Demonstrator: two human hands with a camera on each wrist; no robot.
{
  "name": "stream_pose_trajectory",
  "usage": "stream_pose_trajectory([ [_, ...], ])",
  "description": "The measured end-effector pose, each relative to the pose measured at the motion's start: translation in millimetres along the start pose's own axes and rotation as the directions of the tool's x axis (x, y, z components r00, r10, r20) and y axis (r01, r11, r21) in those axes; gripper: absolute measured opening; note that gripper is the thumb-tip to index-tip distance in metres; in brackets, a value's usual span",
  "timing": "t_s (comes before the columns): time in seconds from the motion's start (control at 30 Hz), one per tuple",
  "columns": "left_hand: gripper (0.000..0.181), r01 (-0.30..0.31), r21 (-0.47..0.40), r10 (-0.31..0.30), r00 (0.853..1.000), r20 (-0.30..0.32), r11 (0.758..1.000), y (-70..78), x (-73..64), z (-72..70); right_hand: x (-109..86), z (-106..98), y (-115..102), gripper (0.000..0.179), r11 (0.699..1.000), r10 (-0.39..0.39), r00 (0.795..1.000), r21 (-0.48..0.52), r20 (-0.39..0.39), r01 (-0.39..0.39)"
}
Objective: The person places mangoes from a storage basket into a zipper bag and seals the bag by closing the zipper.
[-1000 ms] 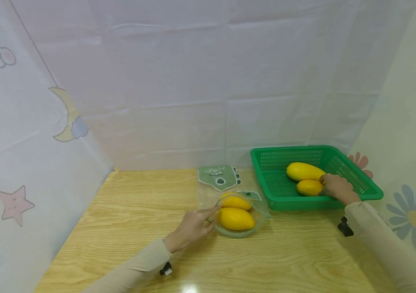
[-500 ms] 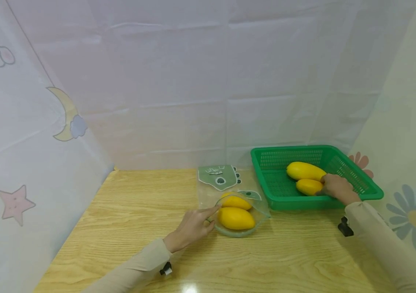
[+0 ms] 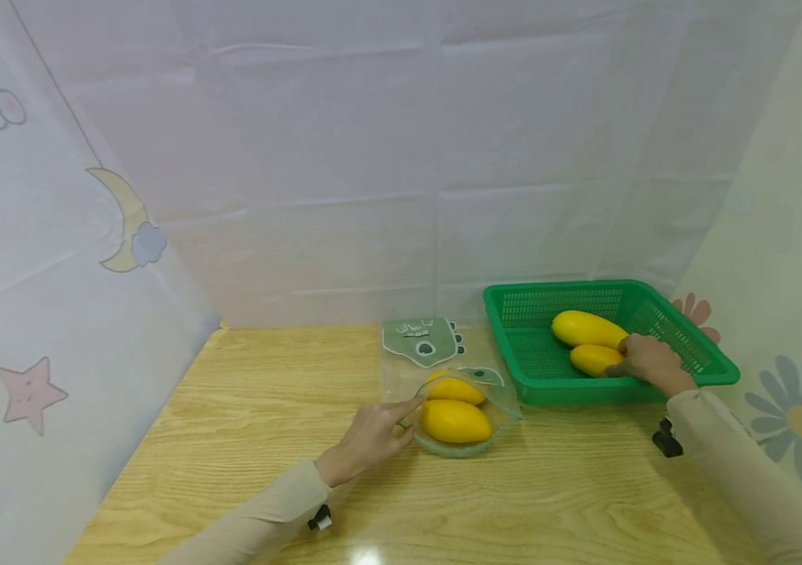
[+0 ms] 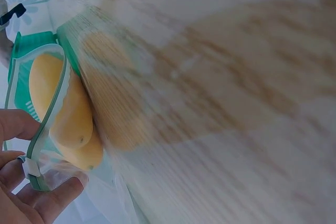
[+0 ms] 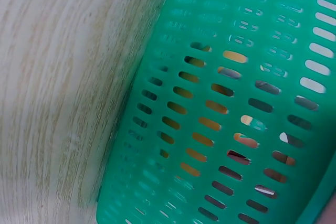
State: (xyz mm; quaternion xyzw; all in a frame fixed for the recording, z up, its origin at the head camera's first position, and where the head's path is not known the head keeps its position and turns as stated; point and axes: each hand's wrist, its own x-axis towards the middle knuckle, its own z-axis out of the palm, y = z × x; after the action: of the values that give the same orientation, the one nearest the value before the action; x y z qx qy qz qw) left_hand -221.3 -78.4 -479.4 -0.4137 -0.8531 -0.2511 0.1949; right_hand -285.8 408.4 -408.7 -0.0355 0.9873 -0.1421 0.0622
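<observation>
My left hand (image 3: 371, 441) grips the near left rim of a clear zip bag (image 3: 507, 420), whose mouth is held apart. Two yellow mangoes (image 3: 455, 421) lie inside the bag, one behind the other. In the left wrist view, the fingers (image 4: 58, 195) hold the bag's green-edged rim beside a small white tab. My right hand (image 3: 650, 362) reaches over the near side of a green basket (image 3: 524, 345) and grips a smaller mango (image 3: 595, 359). Behind that one lies a longer yellow mango (image 3: 588, 329). The right wrist view shows mostly slotted basket wall (image 5: 210, 129), which hides the fingertips.
The wooden table (image 3: 288, 377) carries the bag near its middle and the basket at the back right. A pale cloth backdrop (image 3: 323, 220) rises right behind the table. Green cartoon print (image 3: 421, 341) covers the bag's far end.
The smaller mango has shifted very slightly in the basket under my right hand. The left hand and the bag stay where they were.
</observation>
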Motion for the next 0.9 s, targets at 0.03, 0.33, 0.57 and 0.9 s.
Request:
stream_pose_trajectory([
  [0.03,0.052,-0.004,0.003,0.004,1.000,-0.005,1.000,-0.1,-0.1,0.4,0.2,-0.2,0.0,0.060,1.000,0.000,1.000,0.001,0.002,0.000],
  [0.33,0.054,-0.027,0.012,0.027,0.999,-0.029,1.000,-0.4,0.8,0.6,-0.7,-1.1,-0.5,0.072,1.000,-0.001,1.000,0.010,-0.008,0.001],
  [0.57,0.051,-0.009,0.011,0.009,1.000,-0.013,1.000,0.9,0.9,-0.5,-2.1,-1.1,-4.4,0.071,1.000,-0.009,1.000,0.017,-0.029,0.010],
  [0.9,0.051,0.002,-0.002,-0.002,1.000,0.005,1.000,1.5,1.7,-2.4,-3.2,1.8,-4.5,0.065,0.999,-0.036,0.996,0.015,-0.077,0.037],
])
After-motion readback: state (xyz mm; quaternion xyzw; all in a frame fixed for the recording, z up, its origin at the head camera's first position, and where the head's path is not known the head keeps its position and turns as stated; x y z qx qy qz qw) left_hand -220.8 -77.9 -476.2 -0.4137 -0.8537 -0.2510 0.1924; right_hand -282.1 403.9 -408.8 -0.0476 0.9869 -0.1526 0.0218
